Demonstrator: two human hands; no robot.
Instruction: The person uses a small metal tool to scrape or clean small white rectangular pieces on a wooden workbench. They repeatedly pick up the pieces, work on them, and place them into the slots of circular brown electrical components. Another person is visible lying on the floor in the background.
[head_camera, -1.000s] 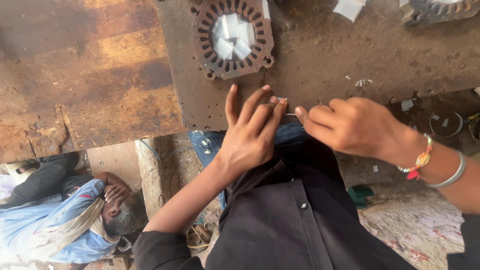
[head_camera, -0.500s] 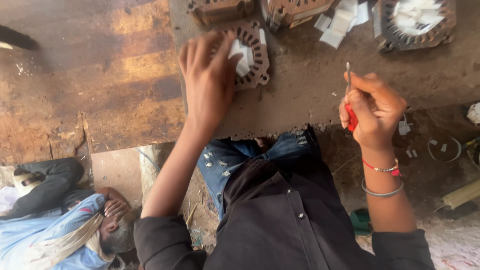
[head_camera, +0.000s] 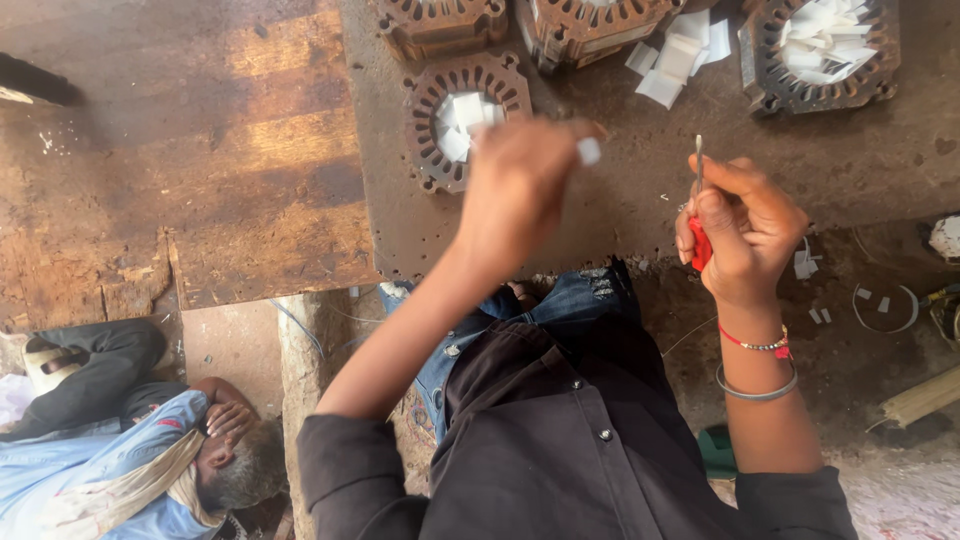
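Note:
My left hand (head_camera: 520, 185) is blurred with motion over the rusty metal sheet (head_camera: 620, 200), pinching a small white paper piece (head_camera: 589, 151) at its fingertips. Just beyond it sits a round slotted motor stator (head_camera: 462, 117) with white paper pieces in its centre. My right hand (head_camera: 742, 228) is held upright to the right, closed on a pair of red-handled scissors (head_camera: 698, 215) whose metal tip points away from me. I wear a red string bracelet and a metal bangle on the right wrist.
More stators (head_camera: 820, 50) and loose white paper strips (head_camera: 680, 55) lie along the far edge of the sheet. A worn wooden board (head_camera: 190, 150) lies to the left. A person (head_camera: 130, 440) in light blue lies on the ground at lower left. Wire scraps litter the right ground.
My left hand has pulled back from the stator toward me with a white paper piece. My right hand with the scissors has stayed nearly in place.

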